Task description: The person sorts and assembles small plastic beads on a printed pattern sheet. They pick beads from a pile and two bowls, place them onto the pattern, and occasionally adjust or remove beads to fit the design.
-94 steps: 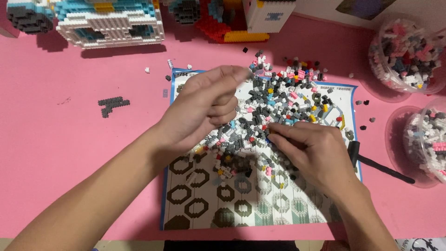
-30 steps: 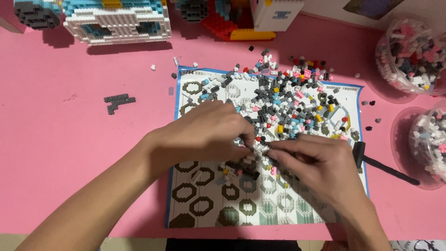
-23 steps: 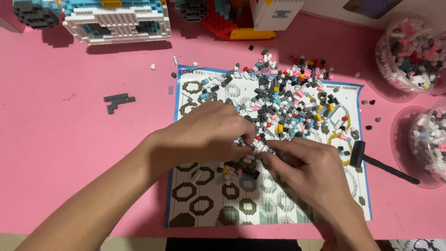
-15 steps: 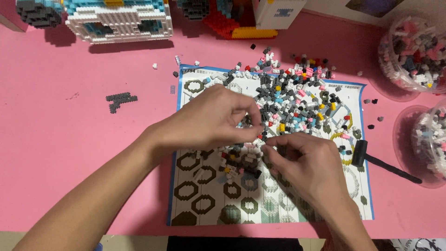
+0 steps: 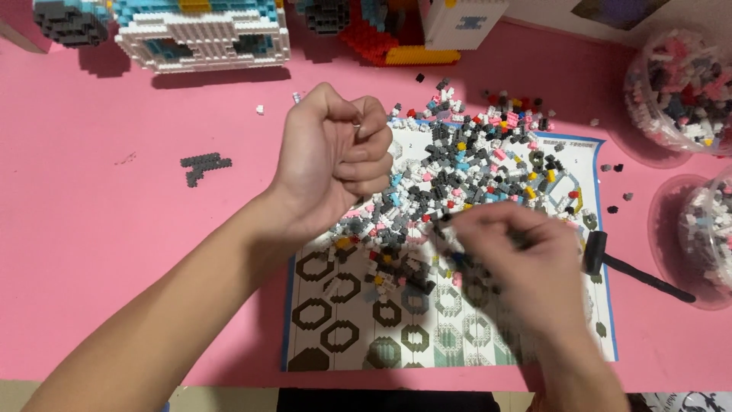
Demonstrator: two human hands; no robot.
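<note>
On the pink desk (image 5: 114, 229) a small dark grey brick piece (image 5: 204, 165) lies alone at the left. The left hand (image 5: 332, 152) is lifted above the printed sheet (image 5: 366, 336), its grip clenched in a fist; whether it encloses anything is hidden. The heap of tiny bricks (image 5: 465, 168) spreads across the sheet's upper half. The right hand (image 5: 518, 259) is blurred, fingertips pinching a small dark brick (image 5: 444, 219). A black hammer (image 5: 621, 263) lies beside it. Tubs (image 5: 675, 84) are cut off at the right edge.

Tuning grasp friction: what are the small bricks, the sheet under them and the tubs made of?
Small bricks: likely hard moulded plastic, glossy, solid colours. Sheet: looks like printed paper, flat, matt, thin edge. Tubs: clear plastic, see-through walls showing bricks inside.
</note>
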